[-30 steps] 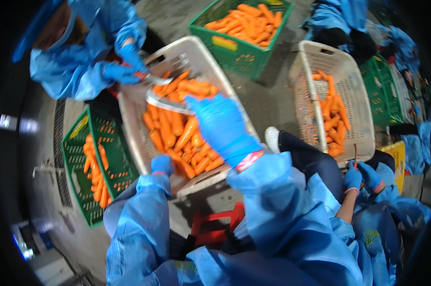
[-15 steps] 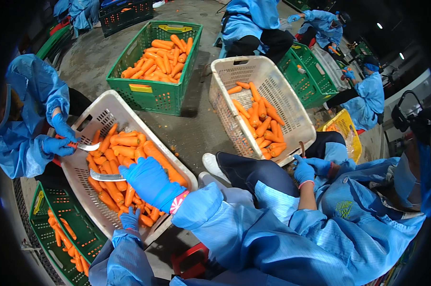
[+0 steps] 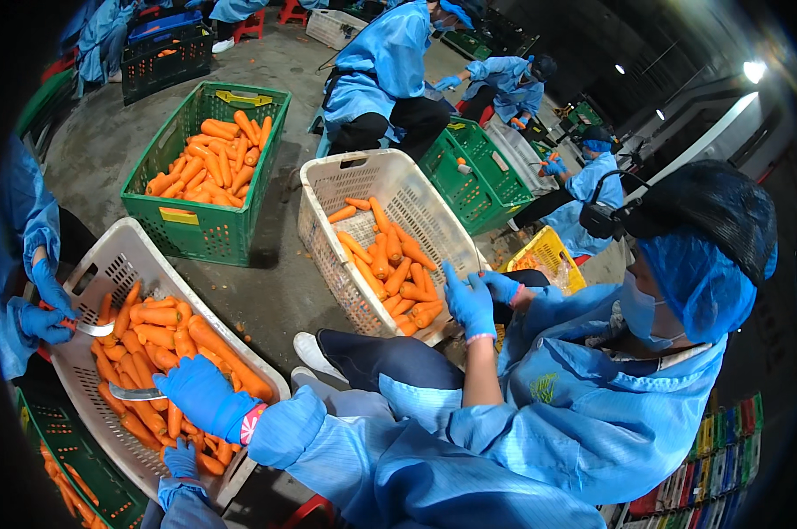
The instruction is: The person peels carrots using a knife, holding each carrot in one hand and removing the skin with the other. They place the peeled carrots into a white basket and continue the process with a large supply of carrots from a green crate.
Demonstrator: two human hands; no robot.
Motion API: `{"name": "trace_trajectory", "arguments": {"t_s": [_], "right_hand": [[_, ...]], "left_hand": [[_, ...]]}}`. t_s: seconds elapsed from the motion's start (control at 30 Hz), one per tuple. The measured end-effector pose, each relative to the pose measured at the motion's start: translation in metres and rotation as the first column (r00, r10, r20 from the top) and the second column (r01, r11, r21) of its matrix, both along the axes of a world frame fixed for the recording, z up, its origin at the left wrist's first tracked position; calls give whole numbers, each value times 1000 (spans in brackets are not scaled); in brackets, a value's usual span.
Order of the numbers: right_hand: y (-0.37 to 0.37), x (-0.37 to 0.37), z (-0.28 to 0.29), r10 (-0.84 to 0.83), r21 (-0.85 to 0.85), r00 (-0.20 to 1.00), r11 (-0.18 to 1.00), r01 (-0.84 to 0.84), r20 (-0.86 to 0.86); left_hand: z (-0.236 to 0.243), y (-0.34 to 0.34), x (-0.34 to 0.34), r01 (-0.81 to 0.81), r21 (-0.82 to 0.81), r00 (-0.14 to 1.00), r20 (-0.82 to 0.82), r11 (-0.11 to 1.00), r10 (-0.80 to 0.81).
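My right hand (image 3: 206,398), in a blue glove with a pink-and-white band at the wrist, is closed round a knife whose curved blade (image 3: 136,393) points left over the carrots. Below it, my left hand (image 3: 182,460), also gloved, rests among the carrots at the near edge of the crate, fingers stretched out and partly hidden. Both hands are over a whitish perforated crate (image 3: 173,257) heaped with orange carrots (image 3: 156,335). Across this crate, a co-worker's gloved hands (image 3: 44,309) hold a small red-handled knife (image 3: 94,328) with a curved blade.
A green crate of carrots (image 3: 187,231) stands beyond, and another whitish crate (image 3: 323,256) holds carrots to its right. Close on my right sits a co-worker (image 3: 583,388) with gloved hands raised. A green crate (image 3: 41,414) lies at lower left, a yellow one (image 3: 557,251) farther right.
The view has swung right, so the crates sit farther left and the right-hand co-worker's head shows. That co-worker's gloved hand has lifted with extended fingers. My right hand still grips the knife.
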State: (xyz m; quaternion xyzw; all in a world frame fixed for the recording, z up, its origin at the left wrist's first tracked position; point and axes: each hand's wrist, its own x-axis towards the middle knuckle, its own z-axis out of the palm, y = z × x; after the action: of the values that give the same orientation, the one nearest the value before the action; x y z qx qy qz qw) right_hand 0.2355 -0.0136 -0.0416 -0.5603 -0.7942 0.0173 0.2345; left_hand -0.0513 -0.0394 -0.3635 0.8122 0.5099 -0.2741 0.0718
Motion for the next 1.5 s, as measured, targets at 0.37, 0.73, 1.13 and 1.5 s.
{"name": "trace_trajectory", "arguments": {"t_s": [0.37, 0.73, 1.13, 1.5], "right_hand": [[3, 0, 19, 72, -2, 984, 997, -74, -162], [1, -3, 40, 92, -20, 991, 995, -95, -99], [4, -24, 34, 17, -220, 876, 965, -140, -482], [-64, 40, 68, -529, -314, -147, 680, -663, -836]], "left_hand": [[80, -13, 18, -528, -17, 841, 129, 849, 525], [178, -24, 15, -585, -281, 717, 259, 761, 647], [286, -62, 10, -208, -960, -300, 244, 186, 922], [404, -83, 68, 438, -772, -625, 107, 461, 773]]}}
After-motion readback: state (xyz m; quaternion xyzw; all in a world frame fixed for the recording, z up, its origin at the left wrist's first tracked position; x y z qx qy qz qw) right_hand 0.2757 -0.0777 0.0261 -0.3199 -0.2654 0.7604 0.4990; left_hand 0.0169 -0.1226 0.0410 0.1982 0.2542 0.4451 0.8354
